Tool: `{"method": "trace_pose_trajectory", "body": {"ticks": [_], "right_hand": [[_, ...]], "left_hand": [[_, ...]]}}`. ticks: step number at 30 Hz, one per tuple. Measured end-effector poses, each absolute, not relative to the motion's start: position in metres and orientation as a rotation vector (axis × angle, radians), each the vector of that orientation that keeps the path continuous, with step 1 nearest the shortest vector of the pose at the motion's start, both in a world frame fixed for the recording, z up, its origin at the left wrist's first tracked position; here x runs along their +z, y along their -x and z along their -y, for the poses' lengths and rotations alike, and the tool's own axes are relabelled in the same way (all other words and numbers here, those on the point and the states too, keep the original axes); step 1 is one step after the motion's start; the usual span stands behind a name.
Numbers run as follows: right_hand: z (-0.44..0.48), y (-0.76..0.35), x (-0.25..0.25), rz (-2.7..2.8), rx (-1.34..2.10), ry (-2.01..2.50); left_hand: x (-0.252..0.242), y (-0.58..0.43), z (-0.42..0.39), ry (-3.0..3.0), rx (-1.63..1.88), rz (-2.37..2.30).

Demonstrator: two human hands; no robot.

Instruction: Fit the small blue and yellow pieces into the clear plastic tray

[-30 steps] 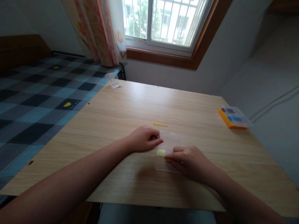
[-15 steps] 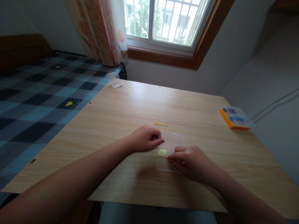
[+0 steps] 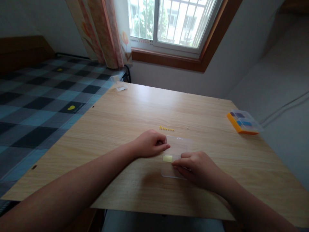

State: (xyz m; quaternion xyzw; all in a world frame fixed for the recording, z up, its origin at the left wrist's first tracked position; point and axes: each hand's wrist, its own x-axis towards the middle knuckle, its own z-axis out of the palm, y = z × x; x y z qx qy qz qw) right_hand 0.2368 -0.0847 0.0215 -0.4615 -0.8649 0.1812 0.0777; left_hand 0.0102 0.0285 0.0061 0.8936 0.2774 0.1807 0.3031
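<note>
Pale wooden table [image 3: 120,112], clear case [image 3: 172,169] on top; left hand [image 3: 151,144] pinching the case's left edge; right hand [image 3: 196,164] over the case, fingertips narrowed beside a pale-yellow block [image 3: 167,158], can't tell their hold; yellow pieces [image 3: 166,129] beyond the case.

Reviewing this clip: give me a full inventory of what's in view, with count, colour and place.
Clear case: 1, transparent, table's near half
Label: 1, pale yellow, on the case
Small pieces: several, yellow, in a row beyond the case
Speck: 1, whitish, right of the row
Box: 1, orange and clear, right edge
Open container: 1, clear, far left corner
Table: 1, light wood, centre
Bed: 1, blue-grey check, left
Curtain: 1, orange-cream, by window
Window: 1, white and brown frame, top
Cable: 1, grey, right wall
Left hand: 1, bare, at case's left edge
Right hand: 1, bare, fingertips by label
</note>
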Motion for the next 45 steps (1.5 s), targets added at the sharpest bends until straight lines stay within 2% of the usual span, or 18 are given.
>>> {"method": "trace_pose_trajectory", "body": {"ticks": [22, 28, 32, 35, 40, 45], "right_hand": [[0.085, -0.238, 0.021, 2.583, 0.584, 1.376], [0.086, -0.239, 0.025, 2.517, 0.516, 1.260], [0.076, -0.257, 0.028, 2.154, 0.279, 1.151], [0.056, -0.281, 0.020, 1.868, 0.115, 1.290], [0.020, -0.305, -0.011, 1.756, 0.192, 1.588], [0.002, -0.300, -0.025, 1.822, 0.232, 1.704]], "left_hand": [[0.005, -0.009, -0.029, -2.384, 0.483, -0.728], [0.005, -0.009, -0.029, -2.372, 0.479, -0.720], [0.004, -0.009, -0.030, -2.380, 0.486, -0.719], [0.002, -0.008, -0.031, -2.395, 0.484, -0.712], [0.001, -0.008, -0.031, -2.388, 0.484, -0.725], [0.003, -0.008, -0.030, -2.388, 0.500, -0.727]]}}
